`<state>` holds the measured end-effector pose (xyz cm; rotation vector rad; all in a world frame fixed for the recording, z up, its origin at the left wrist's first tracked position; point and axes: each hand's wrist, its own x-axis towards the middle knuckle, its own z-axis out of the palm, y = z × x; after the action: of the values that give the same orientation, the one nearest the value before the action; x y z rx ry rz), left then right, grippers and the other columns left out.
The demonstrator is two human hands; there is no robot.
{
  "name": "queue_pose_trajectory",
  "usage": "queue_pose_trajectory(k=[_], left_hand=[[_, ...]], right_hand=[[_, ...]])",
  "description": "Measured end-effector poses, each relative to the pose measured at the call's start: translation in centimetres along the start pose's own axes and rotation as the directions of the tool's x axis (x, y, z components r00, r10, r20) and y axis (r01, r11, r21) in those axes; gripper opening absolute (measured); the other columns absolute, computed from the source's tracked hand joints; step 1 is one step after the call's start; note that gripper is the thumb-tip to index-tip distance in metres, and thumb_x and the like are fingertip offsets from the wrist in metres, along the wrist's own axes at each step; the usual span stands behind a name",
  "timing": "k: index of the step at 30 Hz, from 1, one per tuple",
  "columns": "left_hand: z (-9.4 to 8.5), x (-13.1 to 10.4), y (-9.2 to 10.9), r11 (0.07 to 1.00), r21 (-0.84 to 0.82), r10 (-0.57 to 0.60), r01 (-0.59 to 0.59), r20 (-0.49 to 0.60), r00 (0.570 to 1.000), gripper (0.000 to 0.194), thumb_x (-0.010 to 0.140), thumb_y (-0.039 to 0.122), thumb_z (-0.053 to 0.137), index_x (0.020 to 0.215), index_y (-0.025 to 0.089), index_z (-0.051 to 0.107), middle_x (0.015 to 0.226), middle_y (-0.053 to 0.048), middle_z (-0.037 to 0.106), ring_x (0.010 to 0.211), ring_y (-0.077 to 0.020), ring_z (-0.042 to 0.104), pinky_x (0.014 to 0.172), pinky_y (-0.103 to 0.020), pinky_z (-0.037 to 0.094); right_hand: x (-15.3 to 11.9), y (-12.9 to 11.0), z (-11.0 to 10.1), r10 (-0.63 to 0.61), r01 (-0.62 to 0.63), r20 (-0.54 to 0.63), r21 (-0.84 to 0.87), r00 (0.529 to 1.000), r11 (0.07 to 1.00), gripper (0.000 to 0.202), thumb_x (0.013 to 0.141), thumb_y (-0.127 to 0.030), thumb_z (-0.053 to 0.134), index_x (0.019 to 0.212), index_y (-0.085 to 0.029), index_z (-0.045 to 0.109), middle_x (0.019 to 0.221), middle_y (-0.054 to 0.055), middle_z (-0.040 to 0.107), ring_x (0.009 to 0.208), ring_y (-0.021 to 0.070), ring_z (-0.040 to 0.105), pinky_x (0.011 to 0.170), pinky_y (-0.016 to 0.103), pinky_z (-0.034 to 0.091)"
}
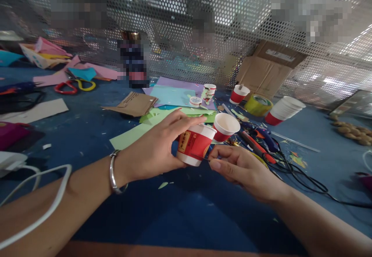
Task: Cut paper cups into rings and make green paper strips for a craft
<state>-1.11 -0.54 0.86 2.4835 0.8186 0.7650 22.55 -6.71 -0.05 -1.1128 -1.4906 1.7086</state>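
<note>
My left hand, with a silver bangle at the wrist, grips a red and white paper cup just above the blue table. Its fingers reach over the rim and the thumb presses near the base. My right hand is closed in a pinch at the cup's right side. A thin dark pointed piece shows at its fingertips against the cup wall; its exact kind is hard to make out. Right behind stands a second paper cup, upright, its open top showing white inside.
Green paper, folded cardboard and scissors lie to the left and middle. At right are a glue gun with a black cord, yellow tape and stacked cups. A white cable crosses my left forearm.
</note>
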Motion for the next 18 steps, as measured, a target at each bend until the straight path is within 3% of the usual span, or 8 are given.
queue_pose_trajectory(k=[8,10,12,15,18], left_hand=[[0.14,-0.21,0.06,1.0,0.016,0.025,-0.024,-0.018,1.0,0.078,0.078,0.021,0.077,0.149,0.026,0.044,0.139,-0.011,0.052,0.133,-0.0298,0.051,0.113,-0.042,0.043],[0.25,-0.34,0.09,0.998,-0.058,-0.023,0.021,-0.037,0.999,0.083,0.077,0.023,0.079,0.15,0.026,0.042,0.145,-0.011,0.05,0.135,-0.0321,0.049,0.115,-0.045,0.041],[0.46,-0.46,-0.01,0.965,-0.237,-0.126,0.113,-0.04,0.991,0.093,0.074,0.026,0.084,0.153,0.027,0.035,0.149,-0.013,0.049,0.133,-0.0339,0.052,0.113,-0.047,0.042],[0.77,-0.42,-0.3,0.759,-0.602,-0.232,0.248,0.106,0.967,0.107,0.069,0.026,0.089,0.156,0.032,0.027,0.15,-0.014,0.049,0.123,-0.032,0.061,0.104,-0.046,0.05],[0.69,-0.06,-0.36,0.474,-0.819,-0.114,0.324,0.308,0.945,0.096,0.07,0.018,0.087,0.151,0.03,0.038,0.149,-0.012,0.052,0.127,-0.0292,0.059,0.108,-0.044,0.047]], right_hand=[[0.11,0.29,0.09,-0.038,0.038,-0.009,-0.011,0.999,0.999,0.032,0.093,-0.042,0.069,0.081,-0.016,0.055,0.066,-0.007,0.036,0.052,0.0045,0.024,0.044,0.022,0.015],[0.07,0.12,0.17,-0.035,0.035,-0.01,-0.012,0.999,0.999,0.032,0.093,-0.042,0.069,0.08,-0.016,0.055,0.065,-0.007,0.037,0.052,0.0043,0.024,0.044,0.022,0.014],[-0.08,-0.05,0.23,-0.037,0.037,-0.004,0.007,0.999,0.999,0.032,0.093,-0.042,0.068,0.08,-0.016,0.055,0.064,-0.008,0.036,0.051,0.004,0.023,0.043,0.022,0.014],[-0.32,-0.23,0.11,-0.045,0.045,-0.01,0.047,0.999,0.998,0.031,0.094,-0.041,0.068,0.081,-0.016,0.055,0.062,-0.009,0.034,0.05,0.0039,0.021,0.043,0.022,0.013],[-0.36,-0.29,-0.23,-0.051,0.054,-0.033,0.068,0.998,0.996,0.029,0.094,-0.042,0.067,0.084,-0.016,0.057,0.061,-0.009,0.033,0.049,0.0037,0.02,0.042,0.022,0.012]])
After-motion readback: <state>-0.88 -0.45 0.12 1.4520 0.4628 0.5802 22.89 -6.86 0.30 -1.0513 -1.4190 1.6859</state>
